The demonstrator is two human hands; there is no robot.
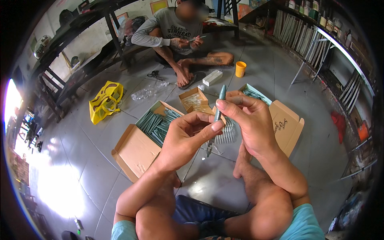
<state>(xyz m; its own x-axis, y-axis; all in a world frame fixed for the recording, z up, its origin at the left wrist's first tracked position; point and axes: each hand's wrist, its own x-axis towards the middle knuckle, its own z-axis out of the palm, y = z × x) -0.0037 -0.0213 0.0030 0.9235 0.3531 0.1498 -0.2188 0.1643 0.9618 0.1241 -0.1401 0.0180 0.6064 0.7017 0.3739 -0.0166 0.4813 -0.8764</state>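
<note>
Grey-green pen (217,115): where've you got it?

Up in front of me, above the floor (204,172), slanted, upper end leaning right. My left hand (186,136) pinches the lower barrel, thumb against index. My right hand (252,120) pinches nearer the upper end. Both grasping the same pen, neither clenched.

Feel?

Light, I'd judge. Rigid, so fingertip force is plenty. Looks smooth with a slight shine; could roll or slip. Probably not fragile, but I wouldn't bend it.

Best hold?

Mid-barrel, thumb opposing index, square to the axis. I'd stay off the tapered top. Can't tell about the lower end; clutter behind it muddles the view.

Around you?

Row of clear slim tubes (226,136) just beyond my fingers. Open cardboard box (134,154) left, full of similar pens; second open box (294,130) right. Further: small carton (201,94) of clear pieces, yellow cup (240,69), then a grey-sleeved co-worker (150,34) holding a similar slim stick.
</note>
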